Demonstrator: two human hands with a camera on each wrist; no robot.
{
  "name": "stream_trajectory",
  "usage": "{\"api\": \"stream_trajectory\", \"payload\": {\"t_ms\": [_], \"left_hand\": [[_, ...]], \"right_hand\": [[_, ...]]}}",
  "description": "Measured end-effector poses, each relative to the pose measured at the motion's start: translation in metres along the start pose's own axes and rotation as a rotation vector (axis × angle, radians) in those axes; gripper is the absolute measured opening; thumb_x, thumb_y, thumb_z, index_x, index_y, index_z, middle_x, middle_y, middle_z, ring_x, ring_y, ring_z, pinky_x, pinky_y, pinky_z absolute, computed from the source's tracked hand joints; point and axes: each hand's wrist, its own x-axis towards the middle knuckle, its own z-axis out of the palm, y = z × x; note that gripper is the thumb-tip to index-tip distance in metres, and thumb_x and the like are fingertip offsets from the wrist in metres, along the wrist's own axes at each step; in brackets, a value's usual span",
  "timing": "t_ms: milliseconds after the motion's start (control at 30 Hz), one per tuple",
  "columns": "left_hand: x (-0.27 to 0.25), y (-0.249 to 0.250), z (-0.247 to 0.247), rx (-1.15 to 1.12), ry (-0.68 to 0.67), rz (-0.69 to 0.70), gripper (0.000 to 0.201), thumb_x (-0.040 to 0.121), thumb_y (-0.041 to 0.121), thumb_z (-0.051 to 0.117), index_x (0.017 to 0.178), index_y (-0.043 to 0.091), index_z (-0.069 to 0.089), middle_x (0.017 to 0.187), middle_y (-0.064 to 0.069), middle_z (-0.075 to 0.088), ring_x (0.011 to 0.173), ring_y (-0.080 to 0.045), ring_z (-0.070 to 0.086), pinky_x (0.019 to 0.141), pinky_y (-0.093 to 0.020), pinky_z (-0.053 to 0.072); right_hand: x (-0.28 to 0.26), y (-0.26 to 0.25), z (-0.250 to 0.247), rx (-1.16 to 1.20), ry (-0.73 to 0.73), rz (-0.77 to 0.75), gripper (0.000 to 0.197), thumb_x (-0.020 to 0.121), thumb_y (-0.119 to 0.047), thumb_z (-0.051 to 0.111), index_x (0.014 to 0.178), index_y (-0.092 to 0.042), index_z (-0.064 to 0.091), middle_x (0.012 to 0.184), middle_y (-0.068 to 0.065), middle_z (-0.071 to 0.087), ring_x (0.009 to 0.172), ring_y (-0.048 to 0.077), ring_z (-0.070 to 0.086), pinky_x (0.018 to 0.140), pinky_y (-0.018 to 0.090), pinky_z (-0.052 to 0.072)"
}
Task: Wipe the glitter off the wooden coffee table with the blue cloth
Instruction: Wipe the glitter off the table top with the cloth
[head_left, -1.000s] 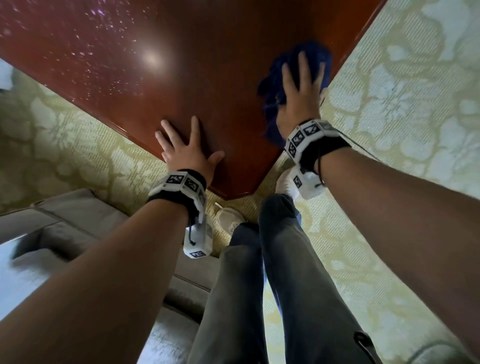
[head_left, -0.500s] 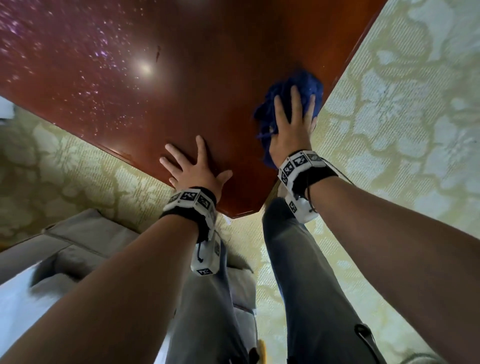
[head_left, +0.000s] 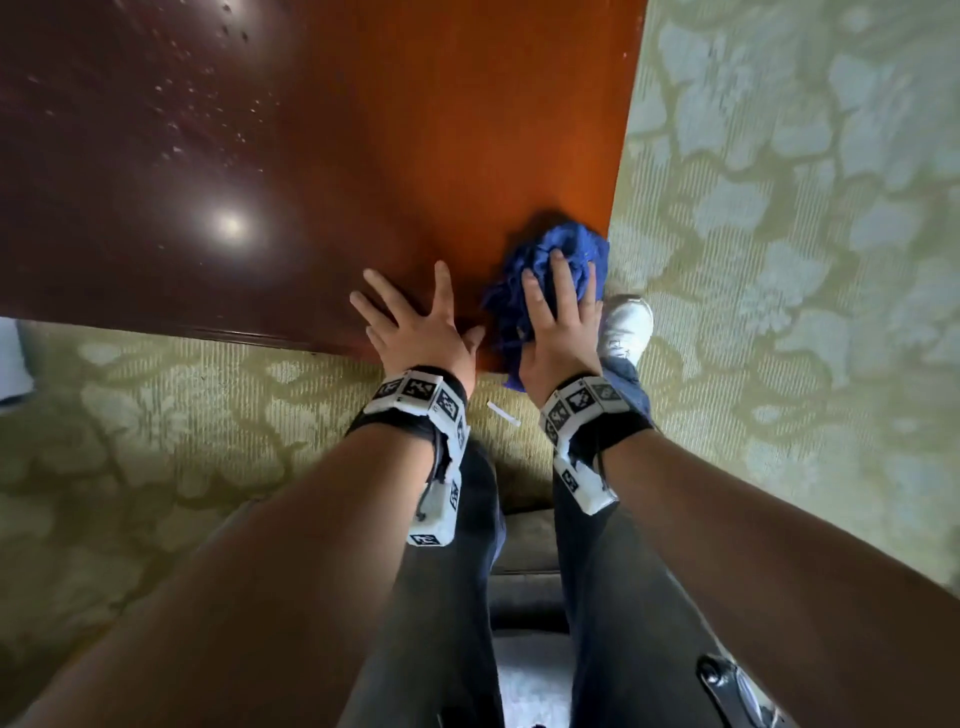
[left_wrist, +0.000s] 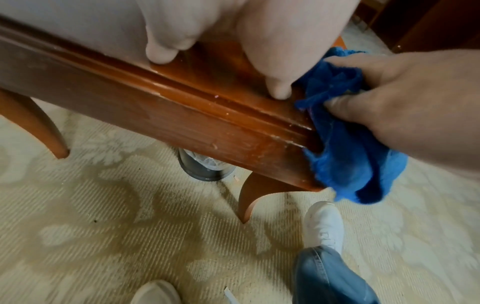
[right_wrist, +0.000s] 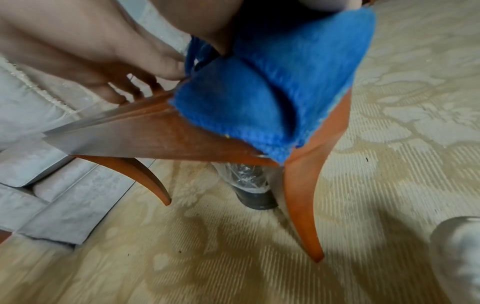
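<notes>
Pressing down with my right hand (head_left: 558, 322), I have the blue cloth (head_left: 545, 275) bunched at the near right corner of the wooden coffee table (head_left: 415, 130); the fingers lie over the top of the wad, and the left wrist view shows the thumb and fingers curled into the cloth (left_wrist: 345, 131), gripping it where it spills over the table's moulded edge (left_wrist: 182, 107). A fold of the cloth hangs past the corner, and in the right wrist view it (right_wrist: 272, 92) covers the corner above one curved leg (right_wrist: 303, 205). My left hand (head_left: 421, 327) lies flat on the tabletop just beside the cloth, fingers spread and straight, thumb pointing toward the right hand; it holds nothing. Glitter (head_left: 208, 104) shows as pale specks scattered over the far left part of the tabletop, well apart from the cloth, and a few specks sit along the edge moulding near my left fingertips (left_wrist: 279, 92). The wood around the cloth looks free of specks, though the head view is soft there and I cannot be sure. Under the table stands a dark cylindrical container (left_wrist: 205, 166) with what seems to be a clear plastic liner. On the patterned carpet (head_left: 805, 260) my white shoe (head_left: 626, 325) sits just beyond the table's right edge, and a small white scrap (head_left: 503, 414) lies between my wrists.
</notes>
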Motion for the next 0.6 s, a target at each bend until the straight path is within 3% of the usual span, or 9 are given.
{"api": "stream_trajectory", "payload": {"t_ms": [100, 233, 300, 400, 600], "left_hand": [[-0.002, -0.008, 0.0, 0.07, -0.005, 0.055, 0.075, 0.096, 0.058, 0.04, 0.152, 0.039, -0.007, 0.152, -0.029, -0.026, 0.14, -0.051, -0.016, 0.117, -0.051, 0.007], [-0.005, -0.022, -0.001, 0.167, -0.015, 0.142, 0.069, 0.098, 0.057, 0.03, 0.152, 0.036, -0.009, 0.153, -0.028, -0.025, 0.14, -0.051, -0.016, 0.117, -0.051, 0.004], [-0.005, -0.033, 0.001, 0.167, -0.006, 0.196, 0.067, 0.1, 0.052, 0.032, 0.153, 0.035, -0.006, 0.154, -0.025, -0.025, 0.142, -0.048, -0.016, 0.117, -0.049, 0.002], [-0.005, -0.052, 0.003, 0.14, 0.021, 0.272, 0.064, 0.101, 0.045, 0.036, 0.154, 0.033, 0.002, 0.156, -0.018, -0.024, 0.144, -0.041, -0.016, 0.118, -0.044, 0.003], [-0.003, -0.09, -0.002, 0.066, 0.075, 0.343, 0.058, 0.102, 0.038, 0.036, 0.154, 0.027, 0.013, 0.161, -0.008, -0.014, 0.148, -0.029, -0.009, 0.12, -0.044, 0.01]], "right_hand": [[-0.024, -0.006, 0.015, 0.029, -0.021, 0.072, 0.08, 0.082, 0.002, 0.047, 0.15, -0.026, 0.014, 0.158, -0.001, -0.008, 0.141, 0.035, -0.019, 0.115, 0.056, -0.001], [-0.037, -0.018, 0.025, 0.065, -0.017, 0.113, 0.08, 0.082, 0.003, 0.045, 0.15, -0.025, 0.013, 0.158, 0.001, -0.009, 0.141, 0.035, -0.02, 0.115, 0.057, 0.005], [-0.037, -0.023, 0.025, 0.048, -0.016, 0.135, 0.078, 0.085, 0.001, 0.045, 0.15, -0.026, 0.011, 0.158, 0.0, -0.011, 0.141, 0.035, -0.021, 0.115, 0.055, -0.001], [-0.025, -0.022, 0.018, -0.035, 0.017, 0.107, 0.072, 0.092, -0.011, 0.046, 0.15, -0.03, 0.009, 0.158, 0.0, -0.01, 0.142, 0.035, -0.019, 0.115, 0.053, -0.005], [0.034, -0.056, 0.009, -0.145, 0.072, 0.057, 0.059, 0.097, -0.031, 0.039, 0.149, -0.035, 0.011, 0.158, 0.002, -0.007, 0.142, 0.04, -0.012, 0.114, 0.057, 0.001]]}}
